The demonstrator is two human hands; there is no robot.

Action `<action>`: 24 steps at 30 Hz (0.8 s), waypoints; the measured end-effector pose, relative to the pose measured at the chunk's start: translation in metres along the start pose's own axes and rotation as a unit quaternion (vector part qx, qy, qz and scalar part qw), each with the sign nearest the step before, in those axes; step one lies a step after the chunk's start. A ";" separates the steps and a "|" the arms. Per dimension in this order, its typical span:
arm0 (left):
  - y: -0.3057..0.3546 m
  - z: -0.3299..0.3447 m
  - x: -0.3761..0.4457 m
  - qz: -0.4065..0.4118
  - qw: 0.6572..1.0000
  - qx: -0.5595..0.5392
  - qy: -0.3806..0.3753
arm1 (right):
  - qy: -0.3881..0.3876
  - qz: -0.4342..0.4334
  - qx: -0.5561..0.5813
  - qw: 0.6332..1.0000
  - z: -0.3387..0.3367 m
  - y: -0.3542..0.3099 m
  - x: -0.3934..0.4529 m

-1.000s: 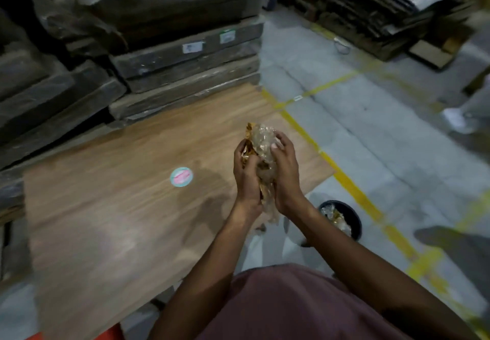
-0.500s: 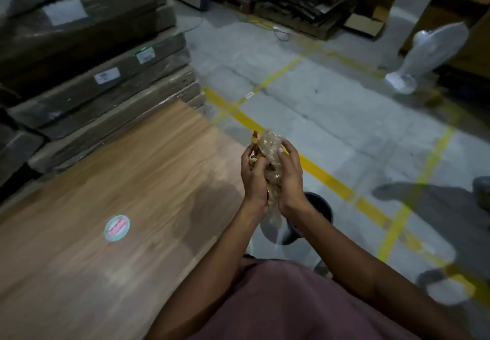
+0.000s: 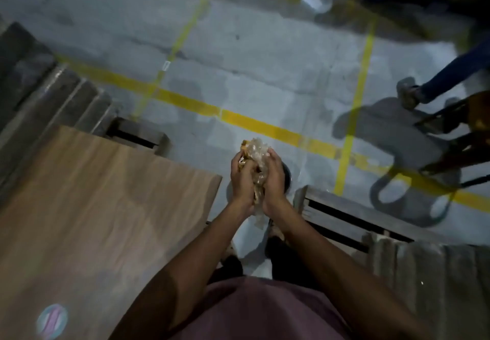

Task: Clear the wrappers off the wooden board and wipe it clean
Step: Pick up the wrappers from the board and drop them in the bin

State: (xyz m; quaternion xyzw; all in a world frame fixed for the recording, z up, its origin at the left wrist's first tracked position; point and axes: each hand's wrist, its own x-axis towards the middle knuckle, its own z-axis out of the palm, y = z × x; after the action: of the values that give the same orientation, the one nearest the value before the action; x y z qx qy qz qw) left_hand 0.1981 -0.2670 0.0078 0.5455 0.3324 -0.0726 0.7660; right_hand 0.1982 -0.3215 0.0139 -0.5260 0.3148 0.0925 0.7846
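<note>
Two hands are seen in the middle of the view, and one bunch of wrappers [image 3: 254, 159] is squeezed between them. The left hand [image 3: 242, 180] is curled round one side of the bunch and the right hand [image 3: 274, 180] round the other. The fingers [image 3: 236, 160] are bent and pressed into the crinkly clear and gold plastic. A loose tail of the wrappers hangs down past the wrists.

The bunch is held over the grey floor [image 3: 238, 61], off to the right of the board [image 3: 92, 207]. The board is not touched by either hand. A round pink and blue sticker [image 3: 52, 321] is stuck on the board near its front corner.

A dark bin [image 3: 287, 176] stands on the floor right under the hands. Only a bit of its rim can be seen past the right hand, so what is in it cannot be told.

Yellow lines [image 3: 265, 124] are painted across the floor. A wooden pallet [image 3: 371, 223] lies to the right, and stacked boards [image 3: 53, 95] are piled at the left. Another person's leg [image 3: 450, 74] in blue is seen at the far right, beside a dark chair [image 3: 456, 143].
</note>
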 end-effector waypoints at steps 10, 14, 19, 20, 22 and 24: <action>-0.075 0.094 0.130 -0.036 0.998 0.044 0.022 | 0.045 0.040 -0.044 0.997 -0.070 0.014 0.180; -0.125 0.105 0.205 -0.062 0.996 0.057 0.005 | 0.076 0.051 -0.029 0.995 -0.092 0.052 0.259; -0.212 0.092 0.312 -0.123 0.992 0.022 -0.024 | 0.082 0.092 -0.026 0.992 -0.121 0.131 0.352; -0.232 0.088 0.331 -0.126 0.991 0.028 -0.026 | 0.074 0.094 -0.037 0.992 -0.127 0.150 0.371; -0.270 0.076 0.362 -0.115 0.989 0.082 -0.034 | 0.049 0.105 -0.053 0.992 -0.142 0.194 0.410; -0.310 0.059 0.388 -0.108 0.976 0.181 -0.052 | 0.032 0.121 -0.086 0.988 -0.162 0.237 0.444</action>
State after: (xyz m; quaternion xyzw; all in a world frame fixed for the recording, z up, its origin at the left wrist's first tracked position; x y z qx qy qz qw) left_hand 0.3750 -0.3436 -0.4542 0.6315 0.3299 -0.2420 0.6586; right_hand 0.3693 -0.4451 -0.4704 -0.5523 0.3921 0.1961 0.7090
